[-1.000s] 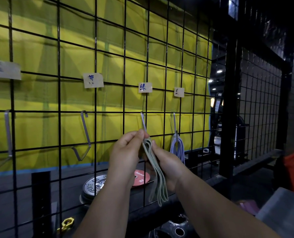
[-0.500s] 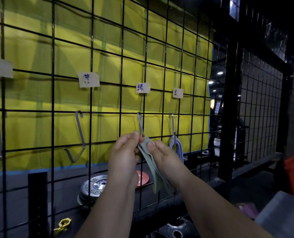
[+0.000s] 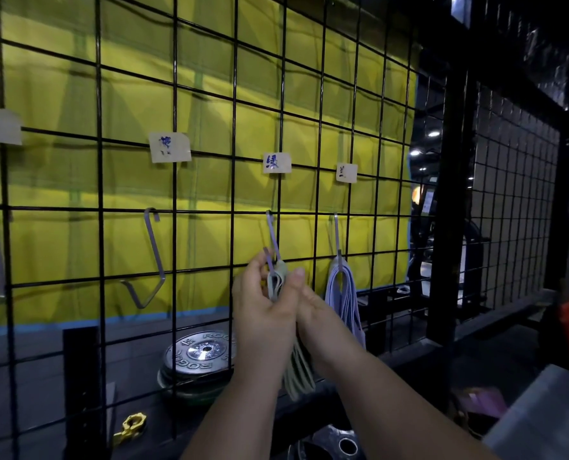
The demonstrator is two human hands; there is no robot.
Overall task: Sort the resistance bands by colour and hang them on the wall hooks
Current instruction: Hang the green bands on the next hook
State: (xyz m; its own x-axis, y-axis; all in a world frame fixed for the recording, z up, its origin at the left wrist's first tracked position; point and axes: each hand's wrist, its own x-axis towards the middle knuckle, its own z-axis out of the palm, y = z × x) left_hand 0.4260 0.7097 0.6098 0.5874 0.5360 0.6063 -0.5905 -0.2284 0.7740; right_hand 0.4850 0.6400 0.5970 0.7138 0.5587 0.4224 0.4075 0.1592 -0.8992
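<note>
a black wire grid [image 3: 177,94] of thin square cells stands in front of a creased yellow sheet [image 3: 137,104]. the green-label hook [image 3: 271,234], a flat strip of pale metal bent into a long s, hangs from a horizontal wire directly under a small paper label [image 3: 277,163] with blue writing.

the green bands [image 3: 298,373], flat matte rubber loops in a dull sage colour bunched into one limp bundle, have their top fold right at this hook's lower bend and hang straight down below it between the two wrists. whether the hook bears their weight cannot be told.

the left hand [image 3: 260,313] is raised just below the hook, its fingers curled and its thumb pressed in, pinching the top of the bundle beside the hook's upturned tip. the right hand [image 3: 319,313] lies against the bundle just right of the left; its fingers are hidden behind the left hand, so their state cannot be told.

on the next hook to the right, the lavender bands [image 3: 346,293] drape in smooth, thin loops. to the left of the green-label hook hangs a bare hook [image 3: 155,254] of the same bent strip. below and left of it, behind the grid, lies a round steel weight plate [image 3: 200,353] with raised lettering and a shiny hub. farther down and left of that hook sits a small yellow collar [image 3: 130,426].
</note>
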